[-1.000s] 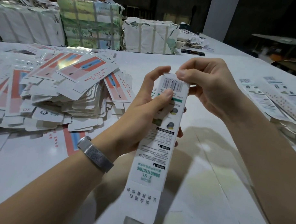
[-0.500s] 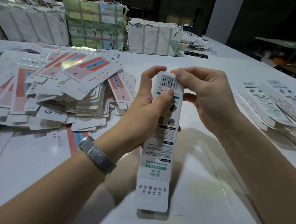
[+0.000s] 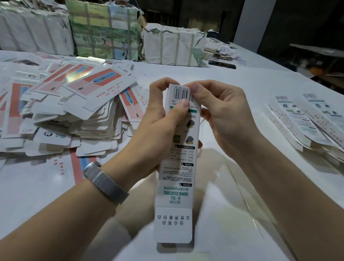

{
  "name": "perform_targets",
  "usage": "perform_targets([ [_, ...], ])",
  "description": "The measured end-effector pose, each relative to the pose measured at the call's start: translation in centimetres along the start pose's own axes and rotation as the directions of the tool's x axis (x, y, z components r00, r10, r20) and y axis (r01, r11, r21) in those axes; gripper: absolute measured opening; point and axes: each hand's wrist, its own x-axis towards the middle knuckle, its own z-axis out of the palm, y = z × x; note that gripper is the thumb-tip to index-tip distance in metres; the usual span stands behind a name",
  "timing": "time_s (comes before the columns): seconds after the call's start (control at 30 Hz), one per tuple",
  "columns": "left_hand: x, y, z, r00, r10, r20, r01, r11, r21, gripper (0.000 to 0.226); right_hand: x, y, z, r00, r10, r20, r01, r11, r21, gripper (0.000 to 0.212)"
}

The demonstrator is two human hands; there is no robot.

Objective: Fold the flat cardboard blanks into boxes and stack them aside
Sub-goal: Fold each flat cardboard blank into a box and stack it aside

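Note:
A long narrow white box (image 3: 176,181) with a barcode and green print is held upright above the table. My left hand (image 3: 157,128) grips its upper half, thumb pressed on the barcode face. My right hand (image 3: 220,114) pinches the far top end, fingers curled over the top flap. The bottom flap of the box hangs open toward me. A big loose heap of flat blanks (image 3: 66,107) with red and blue print lies at the left. Folded boxes (image 3: 311,123) lie stacked at the right.
Strapped paper-wrapped bundles (image 3: 104,30) stand along the far edge of the white table (image 3: 243,191). A dark flat object (image 3: 222,64) lies behind them at the right. Another person sits behind the bundles. One flat blank (image 3: 76,166) lies under my left wrist.
The box has swung from a slant to nearly upright. My right hand has come closer over its top end, fingers curled tighter on the flap.

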Motion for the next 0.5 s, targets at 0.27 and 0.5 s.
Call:
perform_targets([
  [0.27,-0.3,0.0,-0.3,0.956,0.287,-0.06,-0.269,0.939,0.214,0.039,-0.3,-0.5,0.1,0.999,-0.044,-0.01,0.04,0.956,-0.291,0.041],
  [0.5,0.5,-1.0,-0.2,0.994,-0.002,0.108,0.01,0.997,-0.076,0.071,0.5,-1.9,-2.1,0.999,0.01,0.049,0.027,0.729,-0.684,0.066],
])
